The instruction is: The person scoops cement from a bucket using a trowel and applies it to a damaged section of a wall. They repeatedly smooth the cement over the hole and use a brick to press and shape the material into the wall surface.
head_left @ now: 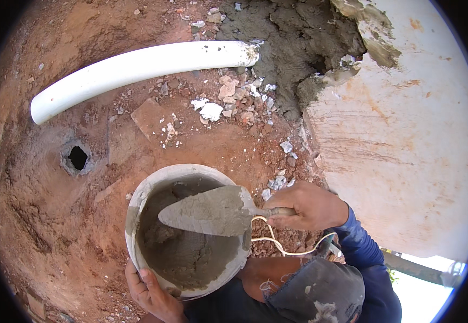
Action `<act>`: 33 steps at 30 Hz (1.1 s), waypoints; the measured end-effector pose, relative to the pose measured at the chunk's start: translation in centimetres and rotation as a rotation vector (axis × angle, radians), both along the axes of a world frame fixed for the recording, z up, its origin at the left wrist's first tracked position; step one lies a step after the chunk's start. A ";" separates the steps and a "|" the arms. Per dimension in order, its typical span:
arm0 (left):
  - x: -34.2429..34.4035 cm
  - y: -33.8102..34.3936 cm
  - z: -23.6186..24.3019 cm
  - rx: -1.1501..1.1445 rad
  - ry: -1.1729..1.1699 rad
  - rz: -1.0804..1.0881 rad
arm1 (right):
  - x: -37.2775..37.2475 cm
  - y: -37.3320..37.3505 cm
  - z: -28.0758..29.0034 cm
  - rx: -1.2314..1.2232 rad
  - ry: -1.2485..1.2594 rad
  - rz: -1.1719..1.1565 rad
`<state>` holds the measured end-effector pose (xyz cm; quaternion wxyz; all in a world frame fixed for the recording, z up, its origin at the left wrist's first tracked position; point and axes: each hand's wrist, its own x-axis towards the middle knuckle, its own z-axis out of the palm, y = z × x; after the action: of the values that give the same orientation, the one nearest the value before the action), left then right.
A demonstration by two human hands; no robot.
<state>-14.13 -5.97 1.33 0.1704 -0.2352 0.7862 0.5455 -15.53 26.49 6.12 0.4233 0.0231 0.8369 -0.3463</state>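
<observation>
Okay, holding trowel (207, 212) by its handle in right grip (315, 207), over bucket (131, 231); clasping bucket rim with left grip (156, 296). Looks part-done: lumpy, hollowed mortar patch (282, 70) along broken edge of wall (395, 177), near end of white pipe (148, 63). Probably remaining: filling, smoothing.

Bright daylight burns white at lower right within dark, rounded edges.

Smeared trowel (207, 213), pointing left over round bucket (132, 226), grey mortar (183, 264) inside
</observation>
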 end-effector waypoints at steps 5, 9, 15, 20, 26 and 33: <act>-1.2 0.9 0.7 -0.189 0.027 -0.216 | 0.9 -5.2 -2.0 0.156 -0.065 0.075; 0.6 -0.9 -0.8 -0.212 0.033 -0.162 | 2.6 -5.4 -2.2 -0.062 0.197 -0.039; 3.1 -3.7 -4.2 -0.084 0.063 -0.062 | 15.5 4.1 -4.4 0.604 0.503 -0.901; 3.2 -2.6 -3.8 -0.164 0.000 -0.030 | 38.7 1.5 -12.9 0.893 0.096 -1.180; 2.6 -4.2 -3.9 -0.197 0.042 -0.094 | 40.9 -2.8 -17.0 0.866 0.111 -1.305; 5.4 -7.6 -4.9 -0.250 0.056 -0.174 | 34.3 -1.3 -17.0 0.742 0.316 -1.321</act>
<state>-8.68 -13.60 -3.56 0.1647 -0.1701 0.8697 0.4330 18.80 25.20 -10.91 -0.0309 0.6082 0.7612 -0.2230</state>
